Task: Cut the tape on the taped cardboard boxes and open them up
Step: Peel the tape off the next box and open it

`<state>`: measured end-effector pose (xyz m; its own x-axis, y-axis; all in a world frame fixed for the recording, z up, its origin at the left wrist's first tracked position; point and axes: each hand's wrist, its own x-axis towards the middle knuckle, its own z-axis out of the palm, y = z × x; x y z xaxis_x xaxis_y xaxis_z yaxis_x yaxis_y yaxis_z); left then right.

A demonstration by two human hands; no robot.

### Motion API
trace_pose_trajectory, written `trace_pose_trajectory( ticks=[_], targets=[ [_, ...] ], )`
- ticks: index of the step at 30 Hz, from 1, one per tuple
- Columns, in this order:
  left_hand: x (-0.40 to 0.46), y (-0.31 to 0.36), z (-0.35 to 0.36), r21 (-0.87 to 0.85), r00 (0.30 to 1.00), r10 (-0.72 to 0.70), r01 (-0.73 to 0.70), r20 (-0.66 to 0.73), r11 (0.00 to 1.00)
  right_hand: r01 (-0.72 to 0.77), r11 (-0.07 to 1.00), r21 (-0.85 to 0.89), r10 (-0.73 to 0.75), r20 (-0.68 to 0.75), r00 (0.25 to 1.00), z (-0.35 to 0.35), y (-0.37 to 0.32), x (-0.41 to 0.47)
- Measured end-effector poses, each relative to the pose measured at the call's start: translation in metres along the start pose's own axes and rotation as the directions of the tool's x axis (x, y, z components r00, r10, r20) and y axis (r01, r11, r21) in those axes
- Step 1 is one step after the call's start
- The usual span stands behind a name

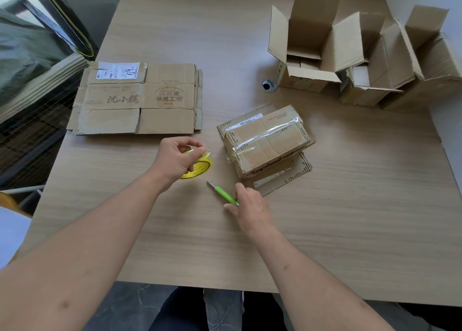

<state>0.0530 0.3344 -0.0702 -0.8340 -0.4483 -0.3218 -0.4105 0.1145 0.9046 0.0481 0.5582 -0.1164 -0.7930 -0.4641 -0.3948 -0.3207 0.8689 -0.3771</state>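
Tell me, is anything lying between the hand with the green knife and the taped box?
Nothing visible does. The right hand holds the green knife on bare table just in front of the taped box, which sits on flat cardboard. The yellow tape roll, gripped by the left hand, lies off to the side.

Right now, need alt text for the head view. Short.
Seen from above a wooden table, the left hand grips a yellow tape roll while the right hand holds a green box cutter. A taped cardboard box sits just beyond, with flattened cardboard far left and opened boxes far right.
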Motion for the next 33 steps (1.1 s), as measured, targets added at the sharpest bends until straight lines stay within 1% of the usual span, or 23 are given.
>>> trace_pose_trajectory(
  ticks=[3, 5, 8, 9, 11, 13, 15, 18, 20, 26, 30, 33],
  targets=[
    [-0.002, -0.003, -0.004, -0.048, 1.000, -0.011, 0.011, -0.003, 0.999, -0.011, 1.000, 0.009, 0.011, 0.011, 1.000, 0.003, 0.001, -0.004],
    [-0.004, -0.003, -0.005, -0.086, 1.000, -0.018, 0.017, -0.012, 0.996, 0.013, 1.000, 0.011, -0.012, -0.033, 0.999, 0.002, 0.000, -0.005],
    [-0.003, -0.004, -0.007, -0.131, 0.999, -0.025, 0.022, -0.020, 0.991, 0.123, 0.986, 0.110, -0.095, -0.227, 0.969, -0.006, -0.009, -0.001],
    [-0.003, -0.004, -0.008, -0.140, 0.999, -0.026, 0.023, -0.019, 0.990, 0.156, 0.980, 0.127, -0.110, -0.309, 0.945, -0.011, -0.014, 0.004],
    [-0.003, -0.004, -0.010, -0.155, 1.000, -0.026, 0.024, -0.014, 0.988, 0.202, 0.972, 0.123, -0.121, -0.475, 0.872, -0.023, -0.022, 0.018],
    [-0.002, -0.004, -0.012, -0.173, 1.000, -0.027, 0.024, -0.013, 0.985, 0.195, 0.975, 0.105, -0.102, -0.569, 0.816, -0.034, -0.029, 0.035],
    [-0.001, -0.005, -0.014, -0.176, 1.000, -0.027, 0.024, -0.014, 0.984, 0.116, 0.992, 0.054, -0.064, -0.579, 0.812, -0.039, -0.033, 0.050],
    [0.001, -0.008, -0.016, -0.168, 0.999, -0.031, 0.029, -0.011, 0.985, -0.011, 1.000, 0.017, 0.018, -0.486, 0.874, -0.039, -0.038, 0.064],
    [0.004, -0.009, -0.017, -0.163, 0.999, -0.035, 0.034, -0.003, 0.986, -0.058, 0.998, 0.009, 0.056, -0.426, 0.903, -0.036, -0.037, 0.070],
    [0.016, -0.008, -0.016, -0.153, 0.999, -0.031, 0.036, 0.035, 0.988, -0.069, 0.998, 0.011, 0.067, -0.429, 0.901, -0.038, -0.033, 0.072],
    [0.021, -0.002, -0.015, -0.154, 0.997, -0.043, 0.053, 0.067, 0.987, -0.037, 0.999, 0.004, 0.035, -0.426, 0.904, -0.039, -0.027, 0.069],
    [0.023, 0.005, -0.014, -0.153, 0.995, -0.042, 0.055, 0.091, 0.987, 0.011, 1.000, -0.004, -0.011, -0.456, 0.890, -0.039, -0.017, 0.063]
  ],
)
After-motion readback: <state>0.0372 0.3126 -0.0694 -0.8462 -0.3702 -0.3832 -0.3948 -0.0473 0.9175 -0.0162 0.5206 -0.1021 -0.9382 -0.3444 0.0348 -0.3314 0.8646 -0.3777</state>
